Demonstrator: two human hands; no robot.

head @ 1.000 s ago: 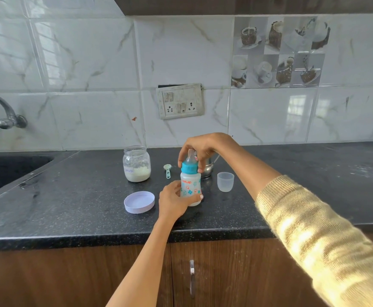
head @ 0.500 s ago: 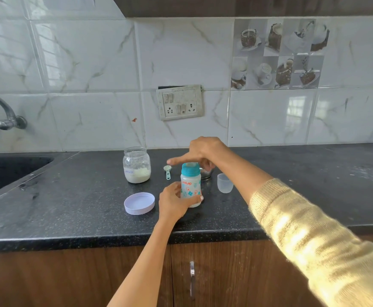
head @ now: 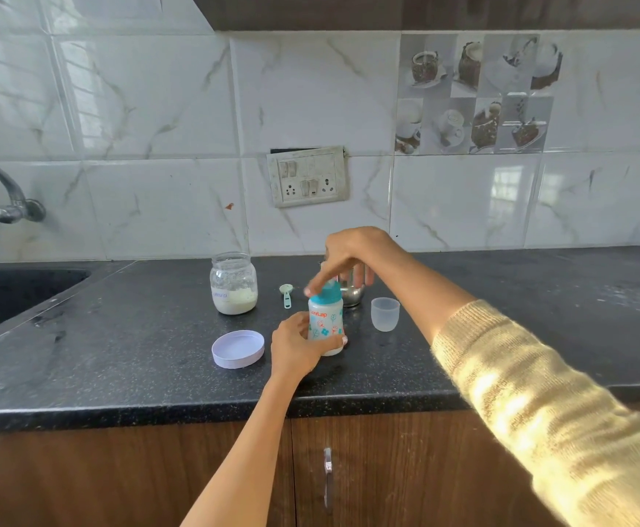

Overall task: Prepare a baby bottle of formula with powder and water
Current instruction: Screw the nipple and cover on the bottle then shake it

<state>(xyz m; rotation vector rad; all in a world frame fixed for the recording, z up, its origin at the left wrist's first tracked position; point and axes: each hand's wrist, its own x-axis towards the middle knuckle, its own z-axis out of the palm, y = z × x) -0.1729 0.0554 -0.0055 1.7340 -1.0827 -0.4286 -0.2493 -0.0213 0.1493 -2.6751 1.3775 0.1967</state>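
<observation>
Head view: left hand grips the white printed plastic baby bottle; right hand fingers twist its teal screw collar. Capping under way, probably; shaking likely follows.

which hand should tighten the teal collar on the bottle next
Right. The right hand is already over the teal collar, fingers on it, while the left hand grips the bottle body, steadying it on the counter.

Home kitchen: dark stone countertop, sink tap, marble-look wall tiles.
</observation>
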